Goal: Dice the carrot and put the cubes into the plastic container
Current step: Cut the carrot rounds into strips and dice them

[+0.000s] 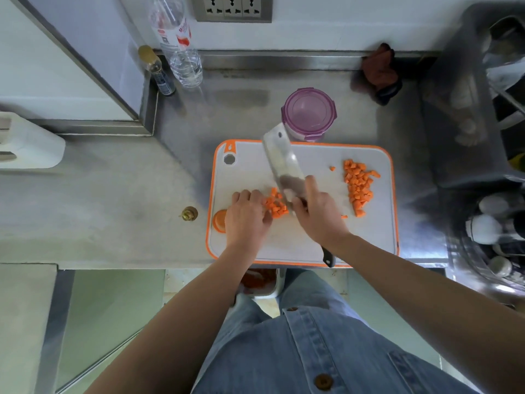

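**Dicing under way on the board, container behind**

Head view. We see a white, orange-edged cutting board lying on the steel surface. The right grip wraps the dark handle of the cleaver, with its forefinger laid along the blade's flank. The blade angles up and left, its lower edge at a cluster of carrot cubes. The left grip sits knuckles-up with its fingers curled and touches that cluster from the left. We cannot tell whether it pinches any carrot underneath.

A larger heap of cubes lies at the board's right side, well apart, with a few strays beside it. A round carrot end sits at the board's left edge. The plastic container, purple lid on, stands just behind the far edge, and the cleaver's tip overlaps it in our view. A trimmed carrot top lies on the surface left of the board.
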A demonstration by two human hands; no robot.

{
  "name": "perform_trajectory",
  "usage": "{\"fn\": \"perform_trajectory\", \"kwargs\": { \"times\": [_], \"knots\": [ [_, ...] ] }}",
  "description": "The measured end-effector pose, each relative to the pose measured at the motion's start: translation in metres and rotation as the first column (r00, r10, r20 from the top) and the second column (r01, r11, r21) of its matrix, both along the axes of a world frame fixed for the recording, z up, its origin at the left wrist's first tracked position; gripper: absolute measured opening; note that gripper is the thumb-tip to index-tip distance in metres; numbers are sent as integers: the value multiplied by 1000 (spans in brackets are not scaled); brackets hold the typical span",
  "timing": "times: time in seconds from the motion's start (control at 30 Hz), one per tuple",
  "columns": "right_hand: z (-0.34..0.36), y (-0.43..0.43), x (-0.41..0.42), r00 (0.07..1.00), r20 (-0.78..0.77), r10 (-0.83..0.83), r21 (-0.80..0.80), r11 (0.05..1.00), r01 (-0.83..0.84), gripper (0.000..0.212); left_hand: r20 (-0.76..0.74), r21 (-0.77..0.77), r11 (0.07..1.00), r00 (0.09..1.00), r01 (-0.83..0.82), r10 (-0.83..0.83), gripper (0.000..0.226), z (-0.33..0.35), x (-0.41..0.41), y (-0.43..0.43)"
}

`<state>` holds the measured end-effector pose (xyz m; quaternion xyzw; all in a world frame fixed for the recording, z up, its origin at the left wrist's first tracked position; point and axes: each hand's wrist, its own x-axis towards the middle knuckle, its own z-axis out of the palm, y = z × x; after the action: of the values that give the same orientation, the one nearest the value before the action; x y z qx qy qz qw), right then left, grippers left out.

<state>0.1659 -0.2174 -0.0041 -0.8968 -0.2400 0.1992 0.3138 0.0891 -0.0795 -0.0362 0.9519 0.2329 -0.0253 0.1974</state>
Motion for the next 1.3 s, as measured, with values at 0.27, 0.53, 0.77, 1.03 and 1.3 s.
{"fn": "perform_trajectory", "kwargs": {
  "times": [0.27, 0.53, 0.77, 1.03, 1.3],
  "knots": [
    [10, -73, 20, 948, -116, -298, -43, 955, 295, 13, -3, 42, 787, 788, 615, -616, 55, 8, 37, -35],
    [10, -98, 14, 930, -159, -332, -57, 943, 328, 13, -124, 157, 697, 714, 700, -689, 34, 1, 51, -42],
    [10, -101, 21, 931, -180, -317, -26, 948, 318, 12, -221, 181, 659, 683, 730, -696, 38, 6, 56, -46],
    [6, -113, 28, 887, -264, -379, -23, 922, 387, 9, -434, 251, 596, 639, 762, -634, 32, 17, 61, -62],
    [8, -117, 29, 870, -284, -404, -15, 909, 417, 9, -517, 287, 593, 643, 752, -565, 29, 16, 62, -68]
  ]
}}
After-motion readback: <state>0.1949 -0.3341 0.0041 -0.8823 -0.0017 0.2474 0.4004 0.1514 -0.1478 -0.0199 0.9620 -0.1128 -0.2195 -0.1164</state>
